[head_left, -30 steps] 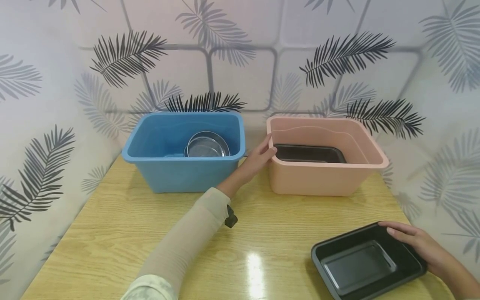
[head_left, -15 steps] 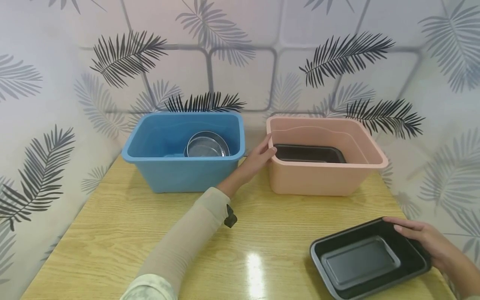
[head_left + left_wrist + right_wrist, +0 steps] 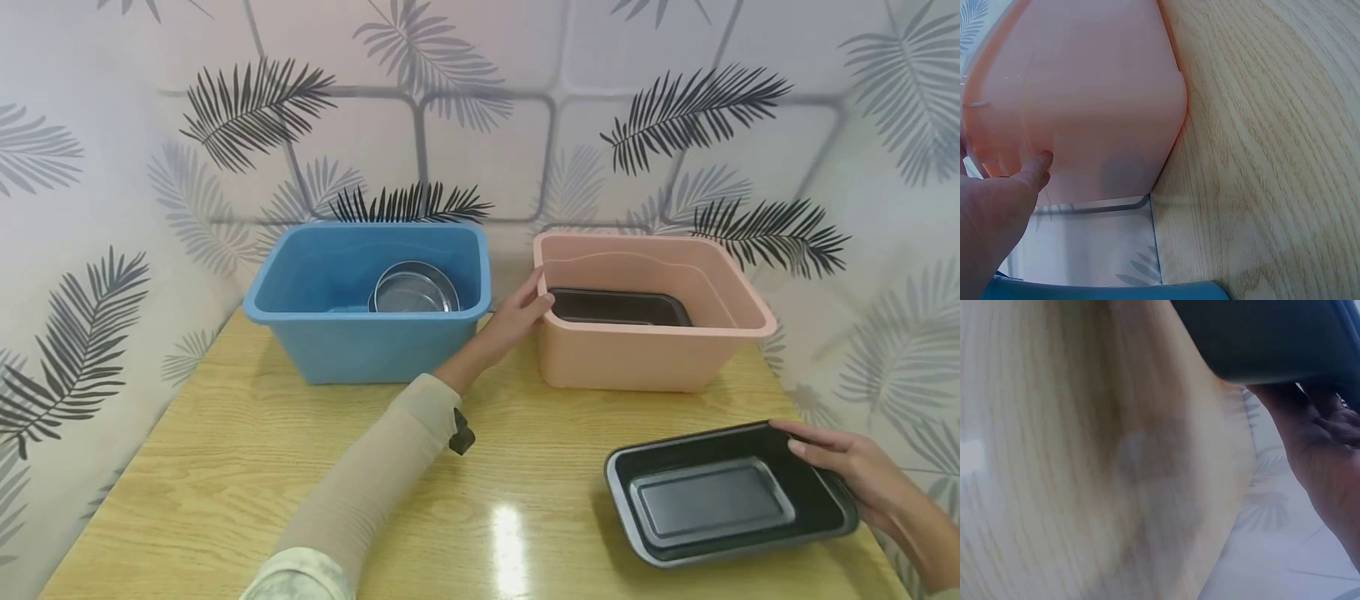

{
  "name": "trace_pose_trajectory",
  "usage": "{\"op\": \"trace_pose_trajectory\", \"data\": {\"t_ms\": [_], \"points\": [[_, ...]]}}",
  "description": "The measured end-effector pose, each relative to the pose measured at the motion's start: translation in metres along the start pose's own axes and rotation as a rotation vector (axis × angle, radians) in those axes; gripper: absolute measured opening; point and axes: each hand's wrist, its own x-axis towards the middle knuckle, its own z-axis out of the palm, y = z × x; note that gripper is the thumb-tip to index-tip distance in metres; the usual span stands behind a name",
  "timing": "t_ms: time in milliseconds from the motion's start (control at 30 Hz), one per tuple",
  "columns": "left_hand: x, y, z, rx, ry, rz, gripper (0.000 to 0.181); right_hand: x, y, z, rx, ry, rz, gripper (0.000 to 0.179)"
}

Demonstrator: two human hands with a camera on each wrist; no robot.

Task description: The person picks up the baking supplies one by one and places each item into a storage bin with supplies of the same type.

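Note:
My left hand [image 3: 513, 323] grips the left rim of the pink plastic bin [image 3: 622, 360]; the left wrist view shows a fingertip against the bin's outer wall [image 3: 1104, 125]. Inside that bin lies a dark baking pan [image 3: 615, 307], partly hidden by the front wall. At the front right, my right hand [image 3: 862, 471] holds a black rectangular baking pan [image 3: 712, 500] by its right end, its inside turned up towards me. In the right wrist view the pan's dark underside [image 3: 1272, 344] appears above the table, with the fingers partly hidden behind it.
A blue plastic bin [image 3: 375, 354] stands left of the pink one, with round metal pans [image 3: 414, 292] inside. Both bins sit at the back of the wooden table [image 3: 247, 467], close to the leaf-patterned wall [image 3: 487, 150]. A black strap device [image 3: 462, 433] is on my left wrist.
My right hand has moved slightly up and away from me, and the black baking pan has turned to lie more level across the view. The left hand and both bins stay put.

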Motion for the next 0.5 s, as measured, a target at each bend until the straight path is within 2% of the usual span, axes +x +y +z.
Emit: {"op": "trace_pose_trajectory", "data": {"t_ms": [233, 333, 500], "points": [[0.0, 0.001, 0.0, -0.027, -0.001, -0.003, 0.065, 0.002, -0.015, 0.01, 0.086, -0.06, -0.156, 0.056], [0.0, 0.001, 0.0, -0.04, -0.001, -0.004, 0.065, 0.002, -0.024, 0.012, 0.096, -0.054, -0.198, 0.057], [0.001, 0.0, 0.0, -0.038, 0.002, -0.003, 0.065, 0.002, -0.039, 0.015, 0.081, 0.003, -0.241, 0.056]]}}
